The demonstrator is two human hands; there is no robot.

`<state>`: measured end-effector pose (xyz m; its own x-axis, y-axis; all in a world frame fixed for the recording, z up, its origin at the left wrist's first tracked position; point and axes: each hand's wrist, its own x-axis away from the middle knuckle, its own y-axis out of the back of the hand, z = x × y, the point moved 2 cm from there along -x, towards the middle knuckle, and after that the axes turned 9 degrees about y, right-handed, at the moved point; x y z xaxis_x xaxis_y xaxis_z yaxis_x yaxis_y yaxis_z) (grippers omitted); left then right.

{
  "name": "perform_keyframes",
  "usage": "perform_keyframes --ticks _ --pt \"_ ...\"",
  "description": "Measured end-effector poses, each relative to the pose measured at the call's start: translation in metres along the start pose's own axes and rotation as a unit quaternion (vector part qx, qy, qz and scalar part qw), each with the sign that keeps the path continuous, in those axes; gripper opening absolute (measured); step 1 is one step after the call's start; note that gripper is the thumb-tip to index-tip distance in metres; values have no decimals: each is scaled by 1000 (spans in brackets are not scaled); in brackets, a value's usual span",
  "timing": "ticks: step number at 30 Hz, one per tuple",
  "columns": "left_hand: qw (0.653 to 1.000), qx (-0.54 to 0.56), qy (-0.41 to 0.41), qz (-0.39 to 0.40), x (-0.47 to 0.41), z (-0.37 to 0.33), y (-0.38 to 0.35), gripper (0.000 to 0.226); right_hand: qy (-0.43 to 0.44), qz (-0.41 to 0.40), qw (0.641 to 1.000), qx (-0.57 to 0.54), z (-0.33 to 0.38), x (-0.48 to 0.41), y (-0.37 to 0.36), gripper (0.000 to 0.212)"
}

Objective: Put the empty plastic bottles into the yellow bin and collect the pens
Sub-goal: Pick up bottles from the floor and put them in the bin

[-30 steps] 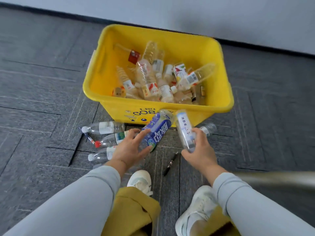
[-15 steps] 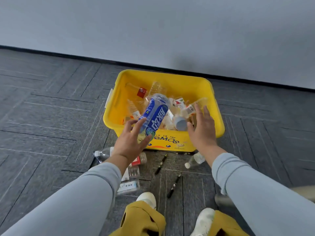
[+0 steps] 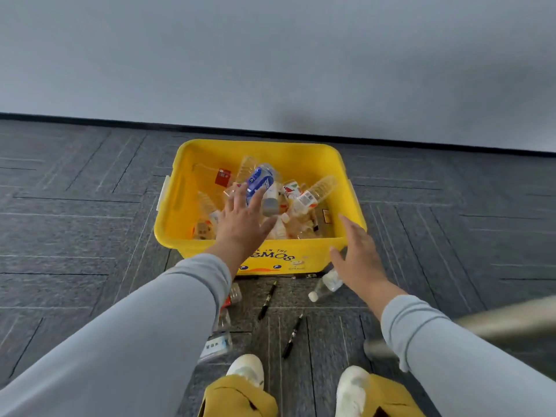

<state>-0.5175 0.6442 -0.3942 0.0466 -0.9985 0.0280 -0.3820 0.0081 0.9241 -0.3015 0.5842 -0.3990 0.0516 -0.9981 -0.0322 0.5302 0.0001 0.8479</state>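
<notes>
a few clear bottles (image 3: 222, 341) lie on the carpet under the left sleeve, not yet binned. the left hand (image 3: 243, 219), which gripped the blue-labelled bottle (image 3: 259, 179) a moment ago, now hovers spread and empty over the yellow bin (image 3: 180, 167); that bottle rests on the heap inside, with the grey-ended bottle (image 3: 270, 202) beside it. two pens (image 3: 267, 300) lie uncollected before the bin. the right hand (image 3: 358, 255) is also spread and empty, above one last bottle (image 3: 326, 285) on the floor.
</notes>
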Motion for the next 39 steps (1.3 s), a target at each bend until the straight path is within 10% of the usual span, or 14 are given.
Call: perform_keyframes --ticks 16,39 --pt "992 7 -123 36 128 -14 66 51 -93 -57 994 -18 51 152 58 55" --pt "999 13 30 43 137 50 36 48 26 99 995 2 58 72 -14 59"
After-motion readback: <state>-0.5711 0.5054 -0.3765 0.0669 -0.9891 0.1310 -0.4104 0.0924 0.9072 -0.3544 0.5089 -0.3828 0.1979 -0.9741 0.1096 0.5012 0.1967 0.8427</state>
